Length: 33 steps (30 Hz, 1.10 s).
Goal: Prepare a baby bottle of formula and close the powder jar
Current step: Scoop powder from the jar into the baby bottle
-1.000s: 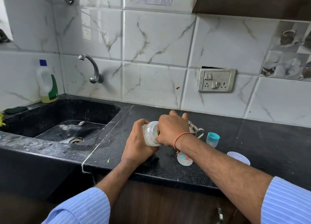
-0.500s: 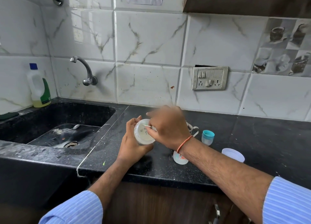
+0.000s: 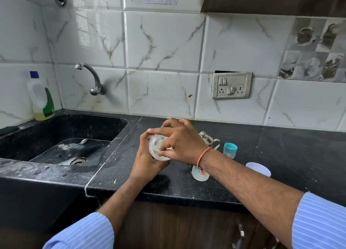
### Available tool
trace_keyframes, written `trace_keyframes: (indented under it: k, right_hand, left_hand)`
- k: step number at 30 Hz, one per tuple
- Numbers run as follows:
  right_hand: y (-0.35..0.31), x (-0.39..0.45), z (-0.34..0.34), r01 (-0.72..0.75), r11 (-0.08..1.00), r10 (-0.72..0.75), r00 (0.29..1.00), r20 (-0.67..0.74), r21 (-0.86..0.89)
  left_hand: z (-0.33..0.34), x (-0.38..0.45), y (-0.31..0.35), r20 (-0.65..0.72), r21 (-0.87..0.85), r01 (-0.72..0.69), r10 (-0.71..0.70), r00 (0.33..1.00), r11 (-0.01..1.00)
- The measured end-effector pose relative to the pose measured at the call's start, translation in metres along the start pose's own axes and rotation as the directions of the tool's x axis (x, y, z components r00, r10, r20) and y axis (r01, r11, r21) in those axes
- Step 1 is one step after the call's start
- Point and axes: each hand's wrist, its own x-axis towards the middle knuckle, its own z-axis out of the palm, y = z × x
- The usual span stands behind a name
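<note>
**While both hands close on the jar, its mouth tips toward the camera**

Since the coming move hangs on how the jar (image 3: 159, 148) lies, start there: it is held above the worktop (image 3: 280, 155), just right of the sink (image 3: 61, 145), tilted so its long axis runs away from the person and its round open mouth faces back and up. The left hand (image 3: 148, 162) cups it from below and the left, fingers curled round the wall. The right hand (image 3: 179, 142) lies over the top and right side, fingers bent on the rim; whether they pinch something small there, a scoop perhaps, I cannot tell.

The bottle (image 3: 200, 173) stands on the worktop below the right wrist, close to and right of the jar, partly hidden by the arm. A pale lid (image 3: 259, 169) lies further right, well apart from the jar; a teal-topped cap (image 3: 230, 150) stands behind it, beside a small steel pot (image 3: 207, 139).

By my reading, the right hand is nearer both bottle and lid, so powder or lid would travel along that side while the left steadies the jar.
</note>
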Motion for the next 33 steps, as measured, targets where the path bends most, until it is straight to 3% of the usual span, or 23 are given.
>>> trace_keyframes:
  k: [3, 7, 13, 21, 33]
  right_hand:
    - [0.003, 0.0, -0.011, 0.011, 0.999, -0.012, 1.0, -0.007, -0.037]
    - [0.007, 0.0, -0.017, -0.05, 0.973, 0.028, 0.995, -0.098, -0.226]
    - [0.003, -0.007, -0.006, -0.109, 0.945, 0.095, 0.994, -0.058, -0.309]
    - [-0.005, -0.001, -0.009, -0.371, 0.918, 0.395, 0.889, 0.231, -0.14]
    - [0.006, 0.003, -0.004, -0.601, 0.775, 0.522, 0.783, 0.339, 0.194]
  left_hand:
    - [0.0, 0.002, -0.002, 0.014, 0.0, -0.011, 0.011, 1.0, 1.0]
    - [0.0, 0.002, -0.003, 0.018, 0.014, -0.035, 0.034, 0.999, 0.999]
    - [-0.001, 0.001, 0.0, 0.001, 0.023, -0.046, 0.046, 0.999, 0.999]
    - [-0.001, 0.002, -0.004, 0.004, 0.017, -0.02, 0.02, 1.0, 1.0]
    - [0.002, 0.002, 0.001, 0.018, -0.078, 0.066, -0.065, 0.998, 0.995]
